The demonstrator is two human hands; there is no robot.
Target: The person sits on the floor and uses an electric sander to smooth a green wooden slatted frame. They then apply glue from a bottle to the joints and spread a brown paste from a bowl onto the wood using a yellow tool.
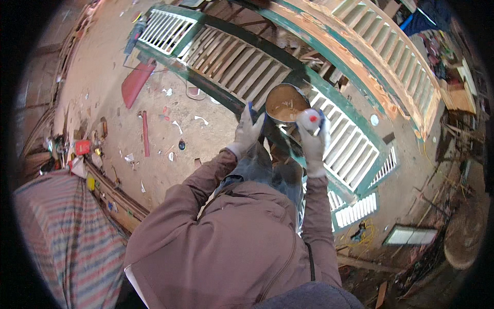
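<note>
My right hand (313, 144), in a pale glove with blue fingertips, is closed around a white bottle (307, 123) with a red tip. The bottle is at the near right rim of a round container (284, 100) with a brown inside; what the brown material is, I cannot make out. To the left of the container, my left hand (248, 133), gloved alike, has its fingers apart and nothing visible in them. Beneath both hands runs a green-framed louvered shutter (221, 91) with white and bare-wood slats.
Another louvered panel (396, 56) with bare-wood edges lies at the far right. A power tool (135, 35) rests at the shutter's far left end. A dark red board (136, 85) and scraps lie on the floor. Striped cloth (72, 242) covers something at the near left.
</note>
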